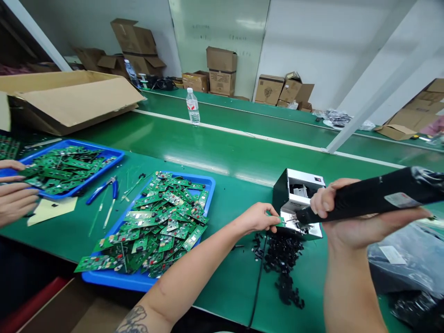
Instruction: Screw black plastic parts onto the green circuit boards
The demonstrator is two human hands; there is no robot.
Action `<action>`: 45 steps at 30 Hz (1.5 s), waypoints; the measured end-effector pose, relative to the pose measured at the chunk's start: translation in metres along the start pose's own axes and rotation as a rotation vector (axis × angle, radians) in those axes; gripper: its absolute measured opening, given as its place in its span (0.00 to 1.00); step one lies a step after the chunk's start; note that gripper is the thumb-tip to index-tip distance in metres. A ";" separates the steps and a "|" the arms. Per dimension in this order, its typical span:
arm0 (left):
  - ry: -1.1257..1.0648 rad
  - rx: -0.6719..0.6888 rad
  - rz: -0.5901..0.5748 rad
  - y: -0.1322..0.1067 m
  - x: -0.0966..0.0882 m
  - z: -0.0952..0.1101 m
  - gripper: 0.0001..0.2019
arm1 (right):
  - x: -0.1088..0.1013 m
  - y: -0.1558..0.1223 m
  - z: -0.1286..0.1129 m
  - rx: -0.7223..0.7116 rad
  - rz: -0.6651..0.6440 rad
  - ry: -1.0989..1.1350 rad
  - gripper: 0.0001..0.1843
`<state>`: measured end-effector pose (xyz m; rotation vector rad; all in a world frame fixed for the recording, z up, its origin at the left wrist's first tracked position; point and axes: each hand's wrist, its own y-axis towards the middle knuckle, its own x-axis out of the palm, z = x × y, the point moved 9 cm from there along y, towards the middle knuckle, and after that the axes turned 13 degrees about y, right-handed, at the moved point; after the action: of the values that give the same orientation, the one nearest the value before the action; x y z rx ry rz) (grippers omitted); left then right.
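My left hand is closed in a pinch on the edge of a small green circuit board, at the front of a black and silver bench machine. Most of that board is hidden by my fingers and the machine. My right hand is wrapped round a thick black cylindrical tool with a pale label. Its narrow tip points at the machine's front plate, close to the board; whether they touch I cannot tell. Below the machine lies a pile of small black parts.
A blue tray heaped with green boards stands left of my forearm. Farther left are blue-handled cutters, another blue tray of boards and another person's hands. A water bottle stands behind; a plastic bag lies right.
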<state>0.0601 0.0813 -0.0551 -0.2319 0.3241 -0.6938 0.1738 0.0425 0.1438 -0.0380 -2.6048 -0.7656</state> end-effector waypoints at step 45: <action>0.076 -0.024 0.024 -0.009 -0.003 0.008 0.12 | -0.036 -0.007 -0.008 -0.070 0.001 -0.038 0.43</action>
<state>0.0552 0.0773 -0.0436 -0.2250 0.4075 -0.6761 0.2083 0.0359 0.1317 -0.0755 -2.6127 -0.8636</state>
